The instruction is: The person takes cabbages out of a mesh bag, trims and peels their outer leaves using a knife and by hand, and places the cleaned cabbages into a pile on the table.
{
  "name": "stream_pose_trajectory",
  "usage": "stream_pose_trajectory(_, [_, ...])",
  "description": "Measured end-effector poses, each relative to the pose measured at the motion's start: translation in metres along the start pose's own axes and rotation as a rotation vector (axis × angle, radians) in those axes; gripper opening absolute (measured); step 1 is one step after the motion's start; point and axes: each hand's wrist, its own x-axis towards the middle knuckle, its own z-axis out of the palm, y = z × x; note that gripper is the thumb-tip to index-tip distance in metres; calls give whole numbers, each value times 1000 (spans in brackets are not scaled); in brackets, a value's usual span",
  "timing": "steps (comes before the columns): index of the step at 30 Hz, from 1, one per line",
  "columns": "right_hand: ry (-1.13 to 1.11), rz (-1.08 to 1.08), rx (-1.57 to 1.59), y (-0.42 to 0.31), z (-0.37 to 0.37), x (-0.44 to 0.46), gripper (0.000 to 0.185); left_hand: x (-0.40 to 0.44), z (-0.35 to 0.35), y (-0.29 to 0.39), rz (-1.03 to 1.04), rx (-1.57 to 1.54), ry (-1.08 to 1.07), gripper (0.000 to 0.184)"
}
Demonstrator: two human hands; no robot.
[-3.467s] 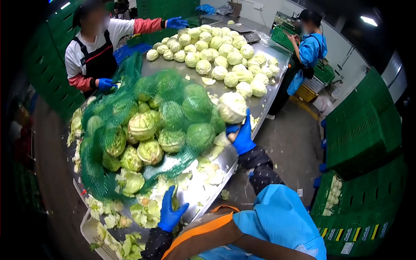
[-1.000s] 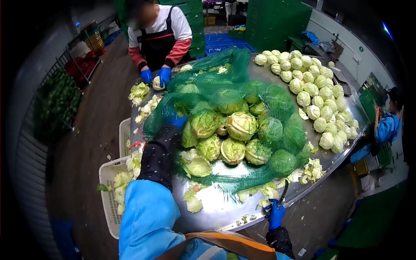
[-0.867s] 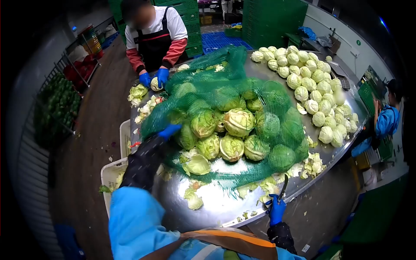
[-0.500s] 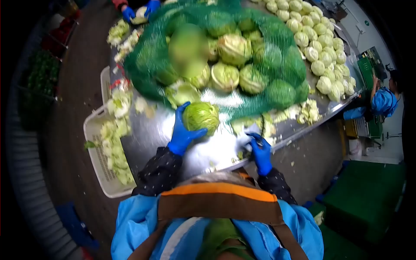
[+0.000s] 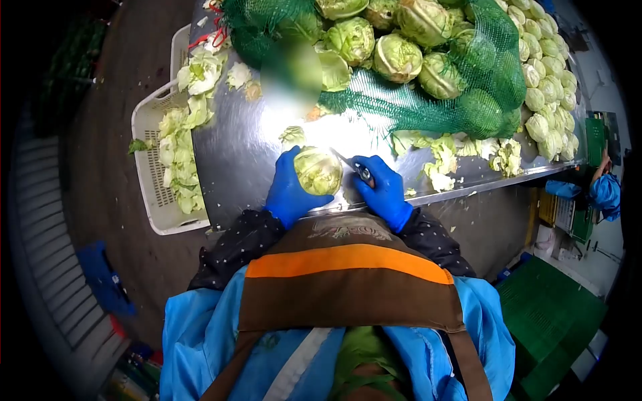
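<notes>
My left hand (image 5: 290, 192), in a blue glove, is wrapped round the left side of a green cabbage (image 5: 319, 171) at the metal table's near edge. On the right, my right hand (image 5: 383, 191), also gloved in blue, grips a knife (image 5: 363, 172) whose blade points up and left, close to the cabbage's top right. A loose leaf (image 5: 292, 138) lies just beyond the cabbage. Farther back, a green net (image 5: 374, 107) partly covers a heap of untrimmed cabbages (image 5: 398, 58). Cut leaves (image 5: 441, 160) lie along the table's right front edge.
White baskets with cabbage leaves (image 5: 148, 127) stand at the table's left side. Paler trimmed cabbages (image 5: 545, 127) are piled at the back right. Beyond them is a co-worker's blue sleeve (image 5: 605, 194). A green crate stack (image 5: 548, 314) stands at the lower right.
My left hand has brought a cabbage from the heap to the near edge. My right hand and the knife have come up beside it. The view has tilted down, and the co-worker opposite is out of view.
</notes>
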Motion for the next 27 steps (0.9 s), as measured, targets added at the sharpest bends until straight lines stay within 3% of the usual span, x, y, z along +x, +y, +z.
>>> stream_pose_trajectory(4, [-199, 80, -125, 18, -4, -22, 26, -13, 17, -10, 13, -70, 121, 106])
stream_pose_trajectory(5, [-268, 98, -161, 22, -2, -22, 25, -14, 21, -11, -33, -212, 109, 104])
stream_pose_trajectory(12, [-461, 137, -279, 23, 11, -11, 18, -12, 22, -8, -49, -206, 87, 98])
stream_pose_trajectory(15, [-322, 119, -320, 31, 36, 9, 14, -5, 21, -16, -14, -137, 140, 97])
stream_pose_trajectory(19, [-414, 106, -442, 27, 29, 27, 14, 1, 21, -11, -80, -390, 139, 100])
stream_pose_trajectory(23, [-518, 176, -431, 11, 8, 5, 15, -10, 25, -18, 19, -84, 156, 108])
stream_pose_trajectory(26, [-409, 144, -468, 49, 51, 26, 17, -7, 26, -19, 62, -111, 192, 109])
stream_pose_trajectory(27, [-341, 124, -438, 57, 55, 26, 18, -14, 28, -24, 110, 28, 186, 107])
